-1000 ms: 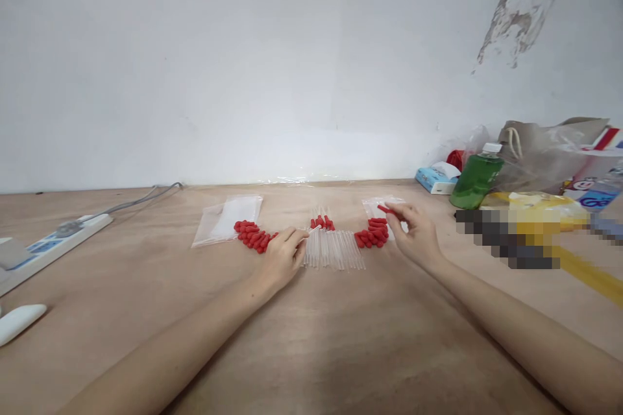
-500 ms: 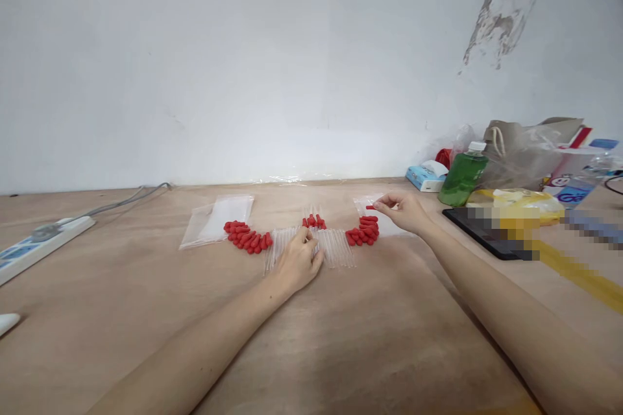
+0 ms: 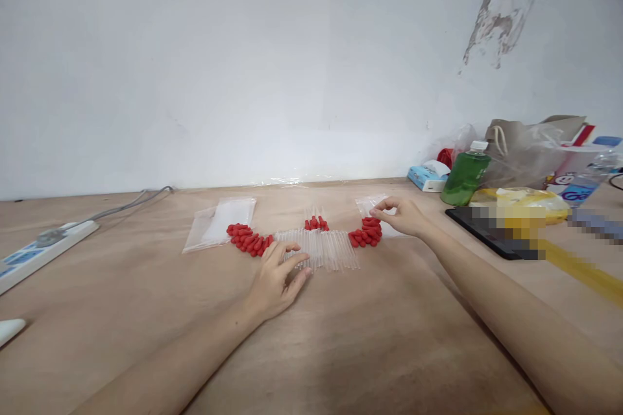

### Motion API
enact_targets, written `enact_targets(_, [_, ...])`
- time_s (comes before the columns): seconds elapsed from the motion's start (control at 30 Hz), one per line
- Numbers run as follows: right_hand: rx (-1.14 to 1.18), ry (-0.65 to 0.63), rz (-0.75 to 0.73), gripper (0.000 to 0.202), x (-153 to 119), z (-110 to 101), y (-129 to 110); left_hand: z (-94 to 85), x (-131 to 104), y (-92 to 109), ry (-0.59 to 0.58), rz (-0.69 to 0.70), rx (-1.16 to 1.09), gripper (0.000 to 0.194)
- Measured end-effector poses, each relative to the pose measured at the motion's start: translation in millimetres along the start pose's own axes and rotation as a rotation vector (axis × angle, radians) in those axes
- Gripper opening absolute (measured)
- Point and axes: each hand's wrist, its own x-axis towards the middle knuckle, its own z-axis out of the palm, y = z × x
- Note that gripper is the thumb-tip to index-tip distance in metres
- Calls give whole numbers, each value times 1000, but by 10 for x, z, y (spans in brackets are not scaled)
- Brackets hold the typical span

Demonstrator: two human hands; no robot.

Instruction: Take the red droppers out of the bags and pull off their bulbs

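Observation:
My left hand (image 3: 277, 279) is open, fingers spread, over the left part of a row of thin clear tubes (image 3: 324, 249). Whether its fingertips touch the tubes I cannot tell. My right hand (image 3: 402, 215) is pinched closed just above the right curved group of red rubber bulbs (image 3: 366, 235); what its fingertips hold, if anything, is hidden. Another curved group of red bulbs (image 3: 246, 241) lies beyond the left fingers. Behind the row, several clear tubes with red bulbs (image 3: 316, 224) on their near ends lie together.
Clear plastic bags (image 3: 228, 219) lie at the left and beneath the right hand. A power strip (image 3: 53, 249) is far left. To the right are a dark tablet (image 3: 479, 231), a green bottle (image 3: 464, 175), a tissue pack (image 3: 426, 178) and a yellow packet (image 3: 528, 204).
My left hand has moved left and toward me off the middle tubes, its fingers spreading. The red piece that showed at my right fingertips is no longer visible there.

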Motion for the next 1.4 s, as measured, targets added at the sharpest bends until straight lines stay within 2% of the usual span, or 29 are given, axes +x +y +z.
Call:
enact_targets(0.13, [30,191,42,30,28,-41,-92,12,27,8,-22,-15,-30,20])
enact_targets(0.23, [-80,261,26,27,76,-40,-366,17,31,12,-53,-22,-48,19])
enact_targets(0.33, [-308,90,-19,27,165,104,-744,15,18,4,-53,-23,-43,18])
enact_targets(0.4, [-459,-73,42,30,243,281,-963,12,11,0,-65,-24,-34,19])
enact_targets(0.53, [-490,-201,113,26,381,636,-1189,17,21,-5,-92,-20,-11,21])
enact_targets(0.67, [-500,-253,162,26,418,773,-1220,49,66,-20,-85,-34,69,21])
enact_targets(1.03, [-495,-281,197,24,389,782,-1232,71,89,-40,-95,-53,84,21])
enact_targets(1.23, [-428,-202,255,23,428,772,-1169,57,87,-33,-91,-44,63,22])
enact_targets(1.4, [-334,-122,281,33,362,632,-1080,77,74,-45,-75,-30,70,24])
